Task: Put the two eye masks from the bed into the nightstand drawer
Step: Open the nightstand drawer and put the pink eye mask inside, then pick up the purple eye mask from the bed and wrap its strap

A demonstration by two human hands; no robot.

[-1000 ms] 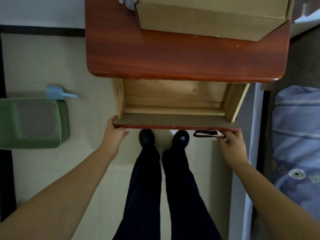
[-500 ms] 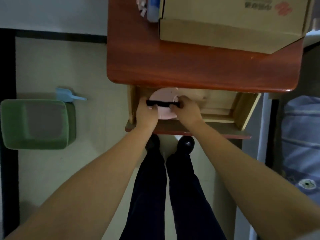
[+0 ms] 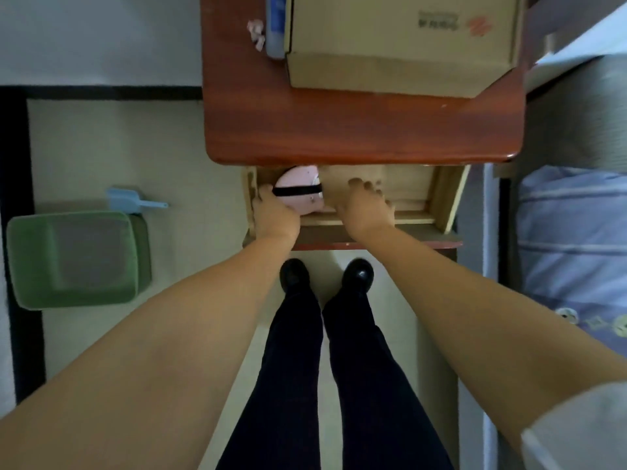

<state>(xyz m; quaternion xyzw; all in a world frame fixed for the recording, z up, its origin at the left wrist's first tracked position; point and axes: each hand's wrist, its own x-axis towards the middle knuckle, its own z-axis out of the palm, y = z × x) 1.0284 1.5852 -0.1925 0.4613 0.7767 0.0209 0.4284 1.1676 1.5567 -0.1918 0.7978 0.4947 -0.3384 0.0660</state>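
A pink eye mask (image 3: 300,188) with a black strap lies in the left part of the open wooden drawer (image 3: 444,201) of the red-brown nightstand (image 3: 339,130). My left hand (image 3: 273,215) rests at the drawer's left end, its fingers on the left end of the mask's strap. To the right of the mask, my right hand (image 3: 368,206) hovers inside the drawer with fingers spread and holds nothing. A second mask is not visible.
A cardboard box (image 3: 400,42) and a blue bottle (image 3: 276,25) stand on the nightstand top. A green bin (image 3: 74,259) and a blue scoop (image 3: 130,201) sit on the floor at left. The bed with blue bedding (image 3: 573,245) is at right. My legs and black shoes are below the drawer.
One second ago my hands were at the drawer front, the right one holding the mask. Both then carried it into the drawer; now the right hand has let go and moved right.
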